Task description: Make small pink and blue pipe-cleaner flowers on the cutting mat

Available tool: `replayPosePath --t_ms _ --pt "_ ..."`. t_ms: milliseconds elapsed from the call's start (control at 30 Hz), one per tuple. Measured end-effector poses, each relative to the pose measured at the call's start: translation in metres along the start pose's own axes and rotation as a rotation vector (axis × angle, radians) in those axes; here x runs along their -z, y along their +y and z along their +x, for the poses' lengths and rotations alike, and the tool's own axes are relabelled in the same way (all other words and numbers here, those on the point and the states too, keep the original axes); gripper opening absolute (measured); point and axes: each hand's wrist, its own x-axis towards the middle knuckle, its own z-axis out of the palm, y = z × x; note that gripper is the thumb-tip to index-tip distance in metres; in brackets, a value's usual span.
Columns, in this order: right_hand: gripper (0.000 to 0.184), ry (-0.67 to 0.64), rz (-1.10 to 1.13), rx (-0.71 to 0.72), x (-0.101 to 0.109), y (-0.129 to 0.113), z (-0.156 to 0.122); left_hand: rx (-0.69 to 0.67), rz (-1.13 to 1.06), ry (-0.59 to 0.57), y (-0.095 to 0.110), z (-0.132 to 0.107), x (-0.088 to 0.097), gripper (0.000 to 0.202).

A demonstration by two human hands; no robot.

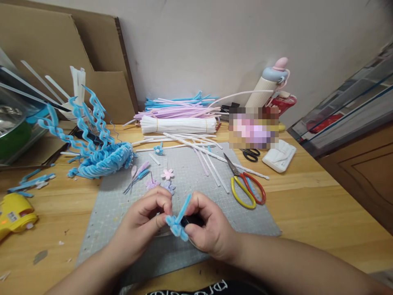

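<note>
Between my two hands is a small blue pipe-cleaner flower (176, 228) with several looped petals and one straight length sticking up to the right. My left hand (147, 213) pinches its left side between thumb and fingertips. My right hand (211, 225) is closed at its right side, the thumb against the petals and the index finger curled near the upright end. A black object (194, 221) shows in the gap of the right hand; its kind is hidden. Beyond my hands, pink (167, 174) and purple flowers (152, 182) lie on the grey cutting mat (104, 213).
Scissors with red and yellow handles (245, 186) lie right, near small black scissors (251, 155). Pipe-cleaner bundles (178, 124) line the wall. A blue fuzzy wreath with curls (104, 162) stands left, a yellow glue gun (16, 215) nearer. A bottle (265, 88) leans at back right.
</note>
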Motion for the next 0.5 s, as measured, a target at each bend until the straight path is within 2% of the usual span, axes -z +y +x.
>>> replayPosePath --t_ms 300,500 --pt "0.018 -0.023 0.015 -0.061 0.0015 -0.0025 -0.0017 0.023 -0.039 -0.015 -0.0045 0.0004 0.0014 0.020" --pt "0.019 -0.053 0.014 -0.018 0.0004 -0.0049 0.0000 0.012 -0.045 -0.017 -0.0054 -0.0007 0.0017 0.021"
